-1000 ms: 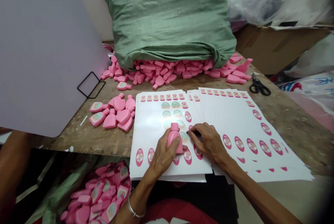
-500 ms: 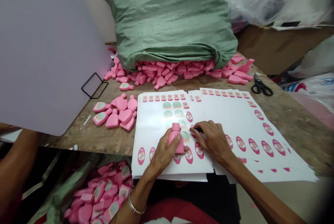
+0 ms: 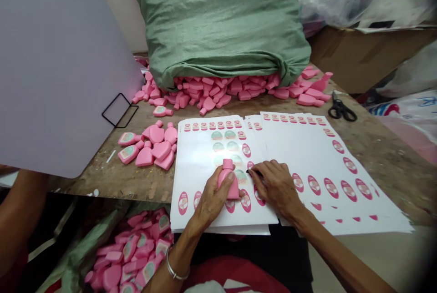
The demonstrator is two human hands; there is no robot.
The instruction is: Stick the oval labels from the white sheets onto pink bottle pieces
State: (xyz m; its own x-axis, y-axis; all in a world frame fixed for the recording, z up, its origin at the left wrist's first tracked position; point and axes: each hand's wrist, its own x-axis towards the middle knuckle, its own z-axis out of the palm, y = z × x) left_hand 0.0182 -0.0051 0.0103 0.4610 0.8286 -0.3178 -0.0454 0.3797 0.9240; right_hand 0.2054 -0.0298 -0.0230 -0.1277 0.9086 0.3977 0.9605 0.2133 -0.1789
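Note:
Wrapped around a plain pink bottle [image 3: 233,187], my left hand [image 3: 212,195] rests over the left stack of sticker sheets [image 3: 194,170]. The bottle stands cap up, with no label on the side that shows. My right hand [image 3: 273,186] is closed on a small dark tool [image 3: 251,172], mostly hidden by the fingers, its tip at the sheet beside a green sticker [image 3: 241,177]. Right of it lies a second stack of sheets [image 3: 290,143] with pink oval stickers. Several pink bottles [image 3: 157,135], two with green labels showing, lie left of the sheets.
A green sack [image 3: 221,20] stands at the back over many pink bottles [image 3: 208,90]. Black scissors [image 3: 341,110] lie at the right. A grey panel [image 3: 64,70] and another person's arm [image 3: 25,211] are at the left. Below the table edge, a sack holds labelled bottles [image 3: 136,252].
The view has shifted slightly. The dark tool's tip has moved a little down and towards the green sticker. My left hand still holds the pink bottle.

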